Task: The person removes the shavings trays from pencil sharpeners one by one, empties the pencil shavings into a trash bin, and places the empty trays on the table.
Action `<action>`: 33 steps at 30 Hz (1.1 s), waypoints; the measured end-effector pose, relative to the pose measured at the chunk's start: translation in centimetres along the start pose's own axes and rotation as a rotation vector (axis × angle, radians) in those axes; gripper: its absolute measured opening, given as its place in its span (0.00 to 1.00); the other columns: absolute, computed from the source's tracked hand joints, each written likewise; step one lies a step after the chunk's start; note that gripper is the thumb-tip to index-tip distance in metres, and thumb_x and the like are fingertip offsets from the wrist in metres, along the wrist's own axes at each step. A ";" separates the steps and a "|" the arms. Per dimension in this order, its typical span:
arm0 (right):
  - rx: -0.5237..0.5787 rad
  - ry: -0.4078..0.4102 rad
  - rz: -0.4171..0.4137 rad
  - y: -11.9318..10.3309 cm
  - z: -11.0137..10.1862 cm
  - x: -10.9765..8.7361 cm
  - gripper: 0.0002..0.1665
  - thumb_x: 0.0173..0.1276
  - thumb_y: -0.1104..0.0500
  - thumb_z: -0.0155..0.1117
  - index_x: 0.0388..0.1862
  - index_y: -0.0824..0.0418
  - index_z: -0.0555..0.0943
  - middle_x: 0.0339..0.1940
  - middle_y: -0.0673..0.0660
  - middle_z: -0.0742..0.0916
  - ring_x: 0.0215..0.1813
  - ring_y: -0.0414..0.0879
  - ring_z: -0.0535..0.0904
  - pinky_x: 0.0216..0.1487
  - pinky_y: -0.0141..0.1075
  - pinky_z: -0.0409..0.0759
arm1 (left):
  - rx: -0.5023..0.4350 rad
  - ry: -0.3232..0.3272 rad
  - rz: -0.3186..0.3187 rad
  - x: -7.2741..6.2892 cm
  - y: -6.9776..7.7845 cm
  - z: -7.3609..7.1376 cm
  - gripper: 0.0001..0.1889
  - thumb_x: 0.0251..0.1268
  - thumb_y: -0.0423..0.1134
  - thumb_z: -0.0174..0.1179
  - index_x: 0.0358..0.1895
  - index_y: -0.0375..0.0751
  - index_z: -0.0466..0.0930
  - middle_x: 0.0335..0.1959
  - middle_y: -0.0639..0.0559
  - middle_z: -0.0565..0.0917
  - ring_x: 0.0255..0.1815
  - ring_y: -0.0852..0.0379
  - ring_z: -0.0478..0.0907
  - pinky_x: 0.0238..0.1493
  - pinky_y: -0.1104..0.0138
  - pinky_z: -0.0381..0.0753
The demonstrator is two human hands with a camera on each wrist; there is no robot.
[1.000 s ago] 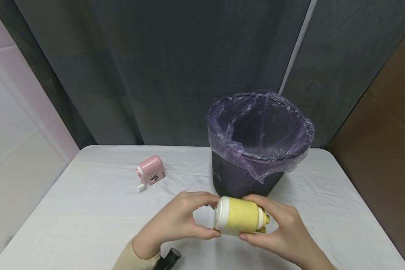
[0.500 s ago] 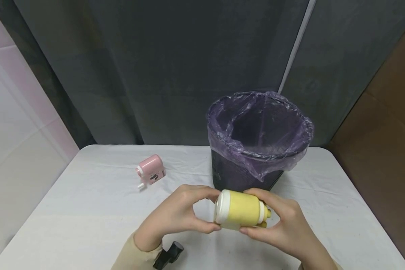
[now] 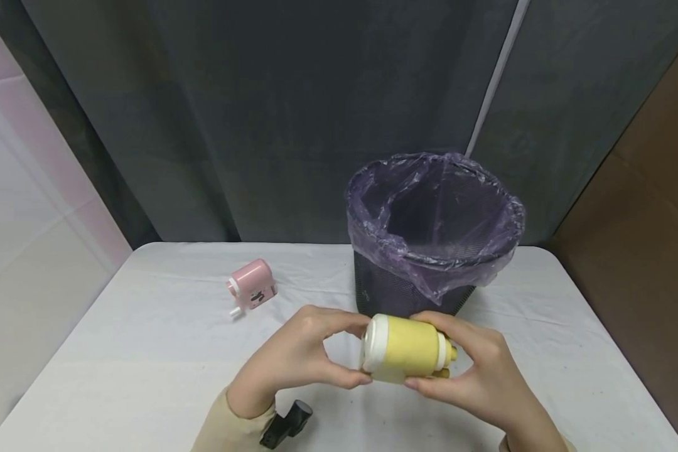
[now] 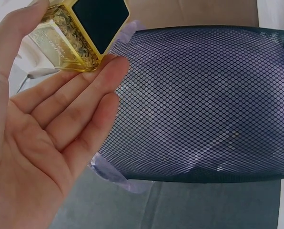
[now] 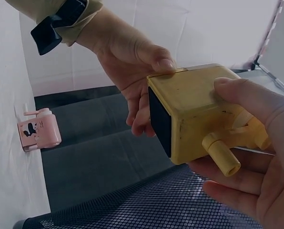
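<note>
A yellow and white crank pencil sharpener (image 3: 411,346) is held on its side above the table in front of the bin. My right hand (image 3: 480,364) grips its crank end, thumb on the near side and fingers on the far side. My left hand (image 3: 299,351) pinches the white front end between thumb and fingertips. In the left wrist view its clear drawer (image 4: 65,43) shows dark shavings inside, beside a black base pad (image 4: 101,21). The yellow crank handle (image 5: 221,155) sticks out near my right fingers in the right wrist view.
A black mesh bin (image 3: 407,292) with a purple plastic liner (image 3: 367,229) stands behind the hands. Back left on the white table (image 3: 118,364) lies a pink crank sharpener (image 3: 253,282). A dark curtain (image 3: 288,125) hangs behind; a brown panel (image 3: 644,220) borders the right.
Both hands have lifted slightly, away toward the bin and a little to the right, carrying the yellow pencil sharpener. The grip looks the same; bin and pink sharpener stay put.
</note>
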State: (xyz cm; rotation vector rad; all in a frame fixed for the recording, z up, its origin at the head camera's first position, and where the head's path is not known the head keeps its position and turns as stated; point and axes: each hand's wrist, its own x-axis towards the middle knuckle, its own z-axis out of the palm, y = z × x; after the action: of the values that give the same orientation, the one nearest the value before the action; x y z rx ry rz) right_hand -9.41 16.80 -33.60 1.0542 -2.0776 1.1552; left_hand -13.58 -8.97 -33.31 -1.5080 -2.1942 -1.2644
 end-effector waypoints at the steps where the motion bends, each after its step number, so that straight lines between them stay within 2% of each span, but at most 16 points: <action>1: 0.003 0.001 -0.001 0.0 0.0 0.0 0.33 0.50 0.49 0.79 0.53 0.62 0.80 0.44 0.53 0.86 0.40 0.42 0.82 0.46 0.26 0.76 | -0.003 -0.004 -0.002 0.0 0.0 0.0 0.28 0.38 0.37 0.78 0.49 0.35 0.82 0.39 0.55 0.85 0.41 0.66 0.81 0.46 0.72 0.78; 12: 0.014 -0.010 0.021 -0.1 0.1 -0.1 0.33 0.51 0.49 0.78 0.53 0.63 0.80 0.44 0.54 0.86 0.41 0.43 0.82 0.48 0.27 0.76 | 0.010 -0.012 0.013 -0.1 0.0 -0.1 0.28 0.38 0.37 0.78 0.48 0.34 0.81 0.39 0.54 0.86 0.41 0.66 0.81 0.46 0.72 0.78; 21: -0.003 -0.005 0.027 -0.1 0.1 -0.2 0.33 0.51 0.48 0.78 0.53 0.62 0.80 0.44 0.54 0.86 0.41 0.43 0.82 0.47 0.27 0.76 | 0.016 -0.017 -0.020 -0.2 0.0 -0.2 0.28 0.37 0.36 0.78 0.48 0.33 0.81 0.40 0.52 0.86 0.41 0.63 0.82 0.47 0.72 0.78; 28: -0.007 0.005 0.008 0.1 0.0 -0.3 0.33 0.50 0.49 0.79 0.53 0.62 0.80 0.45 0.53 0.86 0.41 0.43 0.82 0.47 0.26 0.77 | 0.026 -0.017 0.016 -0.3 -0.2 -0.3 0.27 0.39 0.34 0.77 0.48 0.32 0.80 0.41 0.50 0.86 0.40 0.60 0.83 0.46 0.71 0.78; 33: -0.011 0.006 0.001 0.2 0.0 -0.3 0.33 0.51 0.48 0.78 0.53 0.63 0.80 0.44 0.53 0.86 0.41 0.42 0.82 0.47 0.26 0.76 | 0.029 -0.020 0.016 -0.3 -0.2 -0.3 0.27 0.39 0.34 0.77 0.49 0.33 0.80 0.41 0.50 0.86 0.40 0.60 0.82 0.46 0.71 0.78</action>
State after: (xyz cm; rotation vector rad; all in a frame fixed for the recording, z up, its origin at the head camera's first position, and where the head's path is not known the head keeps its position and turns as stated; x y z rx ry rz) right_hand -9.37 16.96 -33.91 1.0438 -2.0771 1.1451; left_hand -13.72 -9.43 -33.45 -1.5308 -2.1988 -1.2126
